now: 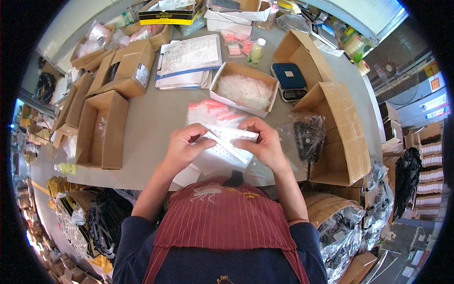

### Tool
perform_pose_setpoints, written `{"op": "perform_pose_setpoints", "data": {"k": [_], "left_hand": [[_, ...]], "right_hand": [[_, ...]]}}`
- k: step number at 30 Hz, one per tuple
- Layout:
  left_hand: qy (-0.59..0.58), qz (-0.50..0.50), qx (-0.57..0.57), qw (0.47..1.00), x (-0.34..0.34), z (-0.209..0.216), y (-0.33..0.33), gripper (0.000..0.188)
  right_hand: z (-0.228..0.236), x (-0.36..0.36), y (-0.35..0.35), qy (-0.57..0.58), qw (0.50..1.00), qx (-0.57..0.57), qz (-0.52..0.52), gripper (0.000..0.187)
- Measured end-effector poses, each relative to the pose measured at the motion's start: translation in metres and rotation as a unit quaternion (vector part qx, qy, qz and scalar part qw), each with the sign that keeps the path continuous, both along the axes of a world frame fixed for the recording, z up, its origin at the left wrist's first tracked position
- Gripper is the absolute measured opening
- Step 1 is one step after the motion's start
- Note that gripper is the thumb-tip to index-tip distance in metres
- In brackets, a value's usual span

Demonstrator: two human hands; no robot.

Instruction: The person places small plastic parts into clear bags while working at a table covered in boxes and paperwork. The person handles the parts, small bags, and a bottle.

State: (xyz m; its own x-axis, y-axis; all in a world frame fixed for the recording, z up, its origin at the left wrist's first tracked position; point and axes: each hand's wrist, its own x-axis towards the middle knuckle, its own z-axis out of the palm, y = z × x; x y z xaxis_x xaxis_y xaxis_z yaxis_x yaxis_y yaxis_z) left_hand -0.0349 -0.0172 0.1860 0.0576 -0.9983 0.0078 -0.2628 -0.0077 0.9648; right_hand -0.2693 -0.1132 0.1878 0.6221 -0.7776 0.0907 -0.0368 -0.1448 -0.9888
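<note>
Left hand [186, 146] and right hand [266, 145] pinch white sheeting [229, 148] — a forward nudge could scatter red-edged bags [210, 112] at twelve o'clock.

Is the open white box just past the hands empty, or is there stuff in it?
Not empty: the white box has clear plastic inside, spread across most of it.

The bench [146, 118] is smooth and matt. Left, the open box [113, 137] is dull cardboard; at centre, the red-edged bags [213, 112] are glossy clear plastic. The near apron [222, 222] is matt cloth, the far sheets [189, 54] matt paper.
</note>
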Motion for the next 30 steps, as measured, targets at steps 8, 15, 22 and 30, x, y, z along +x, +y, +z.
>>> {"op": "perform_pose_setpoints", "data": {"k": [8,15,22,30], "left_hand": [[0.163,0.064,-0.077,0.981,-0.005,-0.001,0.001,0.016],[0.1,0.057,-0.108,0.988,-0.003,-0.005,0.004,0.012],[0.104,0.008,-0.082,0.991,-0.006,0.011,0.0,0.016],[0.099,0.035,-0.038,0.994,-0.014,0.006,0.005,0.013]], "right_hand": [[-0.01,-0.004,0.009,-0.084,0.994,0.071,-0.026,0.011],[0.001,-0.005,0.011,-0.009,0.999,0.031,-0.007,0.011],[-0.008,-0.004,0.02,-0.068,0.996,0.057,-0.029,0.008],[0.002,-0.002,0.019,-0.109,0.988,0.109,0.01,0.012]]}}
